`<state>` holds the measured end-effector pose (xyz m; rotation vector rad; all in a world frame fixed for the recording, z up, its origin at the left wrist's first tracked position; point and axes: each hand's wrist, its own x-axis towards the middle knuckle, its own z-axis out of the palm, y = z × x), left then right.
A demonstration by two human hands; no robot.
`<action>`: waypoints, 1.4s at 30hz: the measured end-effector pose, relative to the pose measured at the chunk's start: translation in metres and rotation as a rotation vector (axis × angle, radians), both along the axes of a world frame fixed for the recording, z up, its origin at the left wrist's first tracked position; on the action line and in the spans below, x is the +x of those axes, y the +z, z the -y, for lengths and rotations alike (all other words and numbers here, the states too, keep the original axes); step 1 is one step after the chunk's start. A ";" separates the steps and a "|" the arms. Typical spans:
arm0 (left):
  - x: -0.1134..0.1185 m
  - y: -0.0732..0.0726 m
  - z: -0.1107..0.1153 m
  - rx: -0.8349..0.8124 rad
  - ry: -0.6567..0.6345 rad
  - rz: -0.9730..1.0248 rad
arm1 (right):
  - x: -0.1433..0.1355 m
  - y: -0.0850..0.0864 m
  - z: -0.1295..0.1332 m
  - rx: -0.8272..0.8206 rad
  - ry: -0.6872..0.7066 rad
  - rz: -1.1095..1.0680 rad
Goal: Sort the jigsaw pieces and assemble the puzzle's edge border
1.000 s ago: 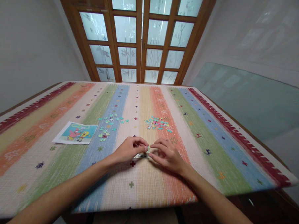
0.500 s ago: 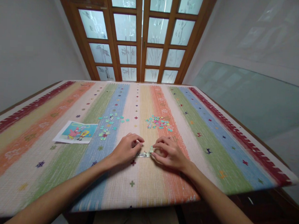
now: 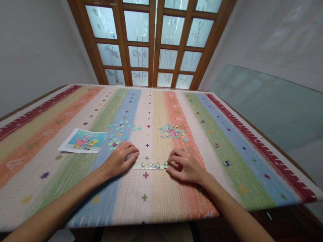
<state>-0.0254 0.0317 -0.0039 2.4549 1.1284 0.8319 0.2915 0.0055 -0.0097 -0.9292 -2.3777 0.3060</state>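
Pinching end piece (image 3: 165, 165) at 3 o'clock of puzzle strip (image 3: 150, 166): right hand (image 3: 185, 166).
Left hand (image 3: 121, 158), released and loosely curled, at 9 o'clock of puzzle strip; SpongeBob print (image 3: 82, 141) farther out at 10 o'clock.

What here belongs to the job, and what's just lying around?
In the job: joined puzzle strip, right hand at its end; loose pieces at left; loose pile at right; probably the printed picture.

Just around: striped cloth; glazed doors; pale green panel.
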 end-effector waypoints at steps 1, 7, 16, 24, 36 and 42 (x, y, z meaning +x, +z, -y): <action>-0.001 0.000 0.002 0.000 -0.016 0.004 | 0.000 0.000 0.000 -0.002 0.003 0.009; -0.001 0.001 0.012 -0.032 -0.086 -0.006 | 0.002 -0.001 0.000 -0.004 0.007 0.023; -0.006 -0.001 0.013 -0.056 -0.148 -0.038 | 0.000 -0.001 0.001 0.007 0.000 0.018; -0.003 -0.002 0.016 -0.020 -0.199 -0.022 | -0.001 -0.003 0.001 -0.008 0.014 0.026; -0.002 -0.007 0.015 -0.003 -0.231 0.003 | -0.002 -0.002 0.001 -0.001 0.001 0.011; -0.001 -0.006 0.015 0.000 -0.225 -0.005 | -0.004 -0.006 0.000 -0.005 -0.032 0.029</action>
